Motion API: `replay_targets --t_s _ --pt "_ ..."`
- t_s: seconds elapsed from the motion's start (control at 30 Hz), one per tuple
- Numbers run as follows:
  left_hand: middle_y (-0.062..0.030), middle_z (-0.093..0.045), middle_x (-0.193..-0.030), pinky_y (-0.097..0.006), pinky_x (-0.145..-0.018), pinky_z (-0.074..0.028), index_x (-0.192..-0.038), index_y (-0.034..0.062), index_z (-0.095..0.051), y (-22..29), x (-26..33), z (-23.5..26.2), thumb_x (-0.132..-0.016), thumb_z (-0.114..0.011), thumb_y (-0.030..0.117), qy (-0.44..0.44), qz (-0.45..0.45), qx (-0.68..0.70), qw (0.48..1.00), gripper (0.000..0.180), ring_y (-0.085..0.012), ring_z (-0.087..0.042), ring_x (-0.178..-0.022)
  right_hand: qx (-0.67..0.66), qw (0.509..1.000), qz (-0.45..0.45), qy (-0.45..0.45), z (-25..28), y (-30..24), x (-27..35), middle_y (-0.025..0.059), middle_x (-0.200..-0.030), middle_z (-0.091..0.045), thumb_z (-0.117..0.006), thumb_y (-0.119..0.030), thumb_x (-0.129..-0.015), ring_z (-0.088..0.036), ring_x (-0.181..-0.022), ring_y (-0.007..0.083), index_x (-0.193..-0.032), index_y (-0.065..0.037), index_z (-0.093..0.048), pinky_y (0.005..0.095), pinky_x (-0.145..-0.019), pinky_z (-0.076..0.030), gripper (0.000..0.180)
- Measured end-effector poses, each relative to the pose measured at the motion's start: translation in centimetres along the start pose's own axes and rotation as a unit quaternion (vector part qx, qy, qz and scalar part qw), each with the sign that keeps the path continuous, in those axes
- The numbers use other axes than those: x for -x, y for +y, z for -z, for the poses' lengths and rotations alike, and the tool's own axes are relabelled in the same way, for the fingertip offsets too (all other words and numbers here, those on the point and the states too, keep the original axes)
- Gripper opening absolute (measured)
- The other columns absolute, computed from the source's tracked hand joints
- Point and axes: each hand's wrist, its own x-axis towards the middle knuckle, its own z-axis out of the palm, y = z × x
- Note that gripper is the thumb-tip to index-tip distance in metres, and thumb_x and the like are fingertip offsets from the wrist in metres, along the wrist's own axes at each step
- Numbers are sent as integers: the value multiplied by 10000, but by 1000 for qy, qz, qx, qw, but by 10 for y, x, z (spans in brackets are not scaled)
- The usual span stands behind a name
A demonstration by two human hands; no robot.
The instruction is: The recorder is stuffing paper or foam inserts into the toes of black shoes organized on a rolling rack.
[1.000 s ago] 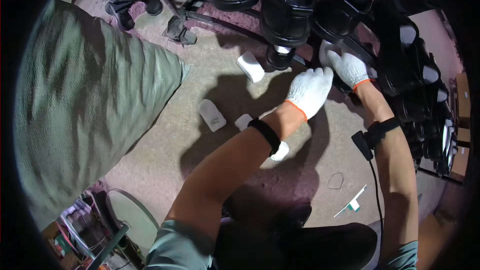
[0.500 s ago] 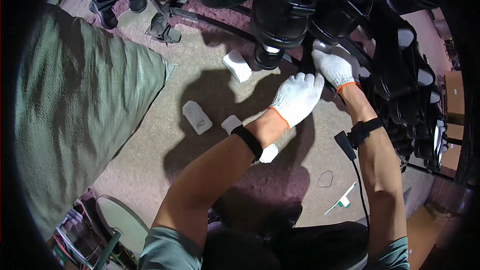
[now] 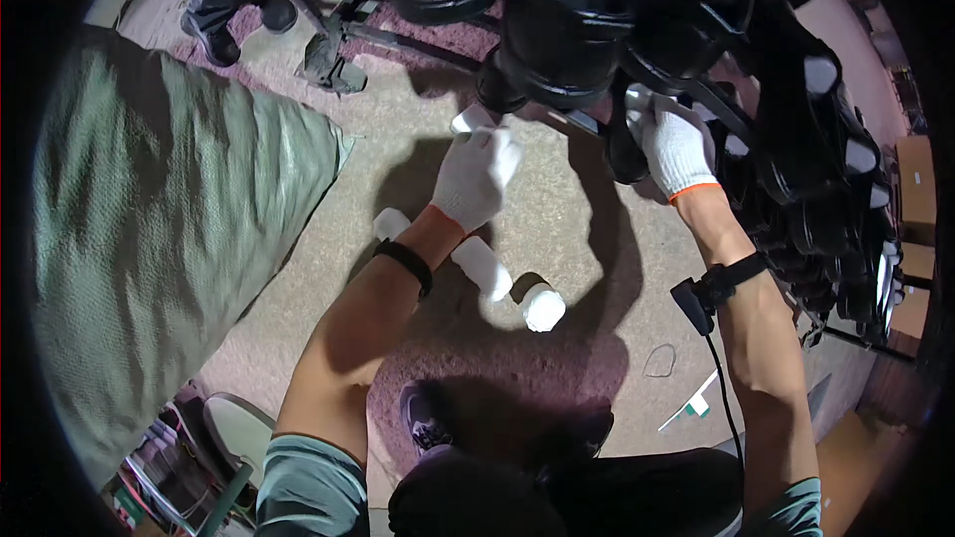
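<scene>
My left hand [image 3: 477, 174], in a white knit glove with an orange cuff, is over the floor, its curled fingers at the lower end of a white roll [image 3: 470, 119]; the glove hides part of the roll. My right hand [image 3: 676, 144], gloved alike, is closed around a dark, glossy boot-like piece [image 3: 624, 144] below the rack; its fingertips are partly hidden. Several more white rolls lie by my left forearm, among them a long roll [image 3: 484, 268] and a roll seen end-on [image 3: 544, 308]. Large black boots [image 3: 567, 40] with pale stuffing hang above my hands.
A big green woven sack [image 3: 179, 219] fills the left side. The rack's metal frame [image 3: 408, 43] crosses the back, with another person's legs [image 3: 214, 0] beyond it. More black boots [image 3: 796, 149] line the right. A green-and-white strip [image 3: 696, 404] lies on the floor.
My left hand has moved left, away from my right hand, to the white roll at the back. My right hand stays at the rack, and the black piece beside it shows more clearly.
</scene>
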Motion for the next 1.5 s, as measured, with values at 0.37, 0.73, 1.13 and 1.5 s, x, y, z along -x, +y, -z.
replay_targets --t_s 0.37,0.73,1.13,1.5 --pt "-84 -718 -959 -491 -822 -576 -979 93 -749 3 11 1 -808 -697 45 -136 -16 38 990 185 -353 -697 -875 -461 882 -95 26 156 -55 89 219 -1153 -635 -714 -180 -954 -673 -1056 435 -1383 -57 -618 505 -906 -577 457" --pt "-195 -660 -1292 -441 -903 -590 -1592 1 -460 190 -97 35 -931 -729 130 -90 34 437 894 725 -275 -700 -1088 -402 894 -189 -65 181 -9 163 255 -1215 -737 -828 -321 -927 -743 -1029 446 -1635 -49 -400 500 -906 -605 870" --pt "-245 -706 -1031 -503 -848 -599 -1336 -36 -593 196 -113 -18 -948 -666 199 -176 50 66 981 459 -416 -723 -954 -427 854 -280 101 38 19 61 214 -1367 -713 -673 -295 -982 -628 -1267 444 -1323 -68 -728 517 -1185 -438 412" --pt "-267 -668 -1296 -517 -1022 -567 -1464 -42 -542 167 -58 4 -948 -657 100 -79 8 233 969 547 -439 -684 -1160 -430 861 -266 51 3 31 57 220 -1036 -763 -731 -177 -962 -760 -985 381 -1247 -39 -705 472 -870 -583 317"
